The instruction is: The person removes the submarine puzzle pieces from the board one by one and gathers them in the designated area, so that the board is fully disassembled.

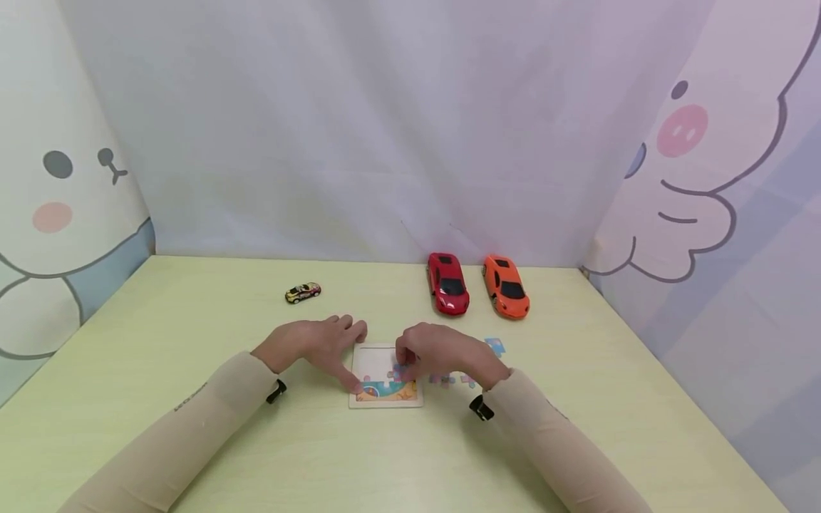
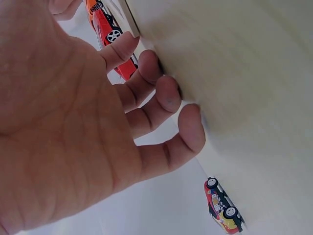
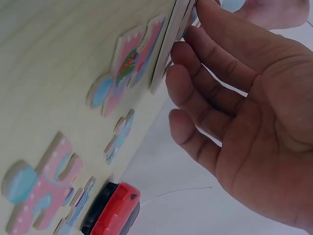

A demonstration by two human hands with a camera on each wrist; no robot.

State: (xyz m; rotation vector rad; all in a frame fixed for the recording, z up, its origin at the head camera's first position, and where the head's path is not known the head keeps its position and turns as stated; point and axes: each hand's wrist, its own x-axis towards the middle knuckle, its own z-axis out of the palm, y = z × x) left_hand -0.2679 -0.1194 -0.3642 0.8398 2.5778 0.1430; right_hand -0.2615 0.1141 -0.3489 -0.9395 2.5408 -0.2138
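A square jigsaw puzzle in a pale tray (image 1: pixel 386 404) lies on the table, its lower part filled with teal and sandy pieces. Spread around the tray's left side, my left hand (image 1: pixel 330 350) rests its thumb on the front left and its other fingers near the back corner; the left wrist view shows those fingers (image 2: pixel 167 95) lightly bent at the table. My right hand (image 1: pixel 439 350) pinches a blue-pink puzzle piece (image 1: pixel 399 372) over the tray's right half. In the right wrist view, its fingertips reach the tray edge (image 3: pixel 168 49) and largely hide that piece.
Loose pink and blue puzzle pieces (image 3: pixel 46 183) lie right of the tray, with a blue one (image 1: pixel 494 345) farther back. A red toy car (image 1: pixel 448 283) and an orange toy car (image 1: pixel 506 287) stand behind. A small patterned toy car (image 1: pixel 303 292) is at back left.
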